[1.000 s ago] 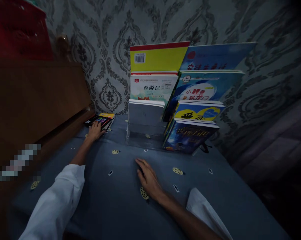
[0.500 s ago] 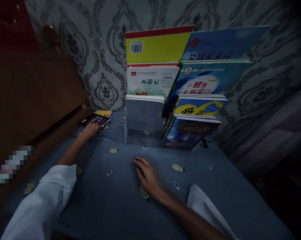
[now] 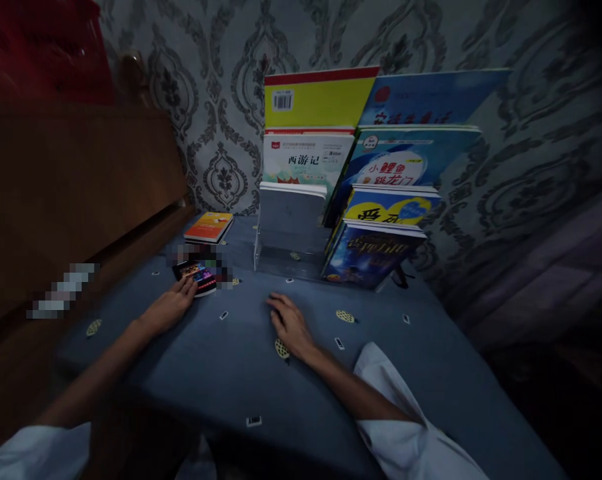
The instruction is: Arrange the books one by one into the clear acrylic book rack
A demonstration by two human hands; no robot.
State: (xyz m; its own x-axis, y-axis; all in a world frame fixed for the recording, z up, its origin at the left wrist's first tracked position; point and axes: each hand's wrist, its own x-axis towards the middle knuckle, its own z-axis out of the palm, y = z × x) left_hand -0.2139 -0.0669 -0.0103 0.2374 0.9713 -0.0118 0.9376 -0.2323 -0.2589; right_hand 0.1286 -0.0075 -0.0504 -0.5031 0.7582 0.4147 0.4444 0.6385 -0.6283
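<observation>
The left hand (image 3: 173, 307) touches the black book (image 3: 207, 275), grip unclear, seemingly taking it, which next calls for a firm hold, while the right hand (image 3: 291, 328) is empty, half-spread.

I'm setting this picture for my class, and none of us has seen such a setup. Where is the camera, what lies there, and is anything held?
There is no machine: these are one person's bare hands, seen from a camera on that person's head, looking forward and down. The left hand touches a dark book on the blue-grey cloth; whether it grips is unclear. The right hand holds nothing. An orange book lies farther back. Nearer the wall's right side, a clear rack holds several books.
</observation>
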